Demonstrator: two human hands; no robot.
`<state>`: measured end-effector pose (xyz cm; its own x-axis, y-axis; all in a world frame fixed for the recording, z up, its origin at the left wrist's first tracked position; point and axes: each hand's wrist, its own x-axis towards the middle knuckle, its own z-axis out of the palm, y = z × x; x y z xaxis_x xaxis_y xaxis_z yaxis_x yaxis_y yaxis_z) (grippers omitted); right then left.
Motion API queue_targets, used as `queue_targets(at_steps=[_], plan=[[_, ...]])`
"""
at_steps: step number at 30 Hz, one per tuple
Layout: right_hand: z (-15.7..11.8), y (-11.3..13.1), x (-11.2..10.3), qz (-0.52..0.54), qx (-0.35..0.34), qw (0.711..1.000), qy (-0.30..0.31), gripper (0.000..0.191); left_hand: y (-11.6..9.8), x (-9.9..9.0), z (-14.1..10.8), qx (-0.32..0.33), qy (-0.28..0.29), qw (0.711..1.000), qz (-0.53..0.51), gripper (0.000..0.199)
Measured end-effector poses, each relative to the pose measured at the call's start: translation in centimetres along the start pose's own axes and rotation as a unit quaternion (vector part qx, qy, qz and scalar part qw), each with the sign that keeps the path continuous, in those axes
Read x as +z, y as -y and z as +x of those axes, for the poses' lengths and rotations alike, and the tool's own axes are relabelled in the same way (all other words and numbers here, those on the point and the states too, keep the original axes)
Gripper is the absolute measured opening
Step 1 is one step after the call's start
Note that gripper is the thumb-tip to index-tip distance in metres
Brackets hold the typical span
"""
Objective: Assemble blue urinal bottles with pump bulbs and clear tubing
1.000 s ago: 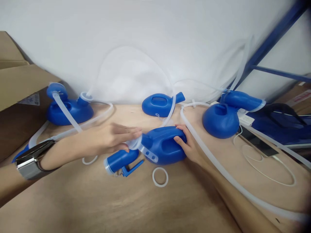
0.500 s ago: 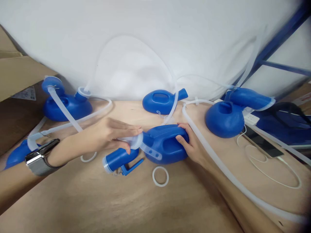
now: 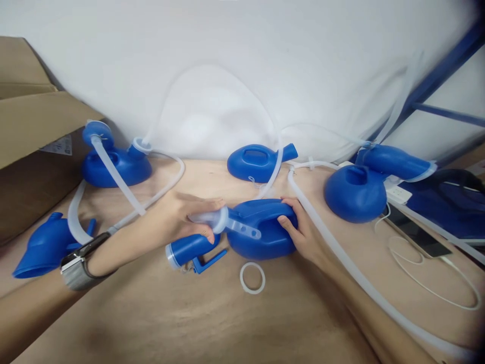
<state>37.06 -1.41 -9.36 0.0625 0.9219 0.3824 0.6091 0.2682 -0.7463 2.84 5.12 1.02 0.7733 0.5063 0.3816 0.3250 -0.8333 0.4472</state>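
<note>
My left hand [image 3: 184,217] is partly closed, fingers stretched along the top and thumb underneath, and between them I have hold of a translucent white plastic cap [image 3: 223,220] at the neck end of a blue, rounded plastic bottle [image 3: 257,212]; I cannot tell whether the cap is seated. Its flat translucent strap with two holes [image 3: 245,230] lies across the bottle's side. My right hand [image 3: 303,230] is curled around the other end of the bottle, thumb at the handle opening and fingers over the far side, gripping it. The bottle lies on the light brown wooden table [image 3: 189,323], near the middle, in front of me. Just below my left hand lies a blue plastic cylinder with a translucent rim [image 3: 193,248], and a flat white ring [image 3: 252,278] sits on the wood near the bottle, on my side of it. Behind, against the white wall, stands another blue bottle with a slanted spout [image 3: 250,161]. A thick translucent white hose [image 3: 337,247] runs past my right forearm. Near my watch, a blue plastic funnel-shaped piece [image 3: 45,247] rests beside the brown cardboard box [image 3: 34,202].
</note>
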Motion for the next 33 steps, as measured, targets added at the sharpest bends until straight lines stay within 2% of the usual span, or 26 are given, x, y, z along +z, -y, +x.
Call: queue_targets(at_steps=[4,9,14,17,21,25,28,31,33], plan=[[0.1,0.0,0.1,0.011,0.007,1.0,-0.005,0.05,0.2,0.5,-0.3,-0.014,-0.025,1.0,-0.002,0.063],[0.2,0.4,0.2,0.006,0.017,1.0,-0.009,0.054,0.2,0.3,-0.1,-0.057,0.002,0.998,0.022,0.069],[0.2,0.7,0.5,0.0,0.022,0.999,-0.024,0.059,-2.3,0.7,0.7,-0.057,0.069,0.99,0.108,0.072],[-0.1,1.3,0.3,-0.025,0.025,0.999,-0.015,0.056,-3.9,1.9,1.4,-0.097,0.094,0.974,0.181,0.067],[-0.5,2.9,-0.2,-0.076,0.019,0.997,-0.001,0.052,-4.6,3.1,2.0,-0.127,0.08,0.963,0.223,0.055],[0.4,5.5,0.1,-0.104,-0.08,0.99,0.052,0.05,-4.2,3.2,2.3,-0.129,0.079,0.963,0.221,0.043],[1.8,7.7,1.1,-0.14,-0.129,0.977,0.092,0.038,-4.2,3.3,2.3,-0.136,0.071,0.962,0.226,0.039],[3.1,9.2,1.8,-0.17,-0.116,0.972,0.112,0.025,-4.4,3.7,2.3,-0.156,0.058,0.956,0.241,0.035],[3.5,9.7,1.9,-0.181,-0.089,0.973,0.115,0.024,-4.5,3.9,2.4,-0.159,0.05,0.956,0.24,0.032]])
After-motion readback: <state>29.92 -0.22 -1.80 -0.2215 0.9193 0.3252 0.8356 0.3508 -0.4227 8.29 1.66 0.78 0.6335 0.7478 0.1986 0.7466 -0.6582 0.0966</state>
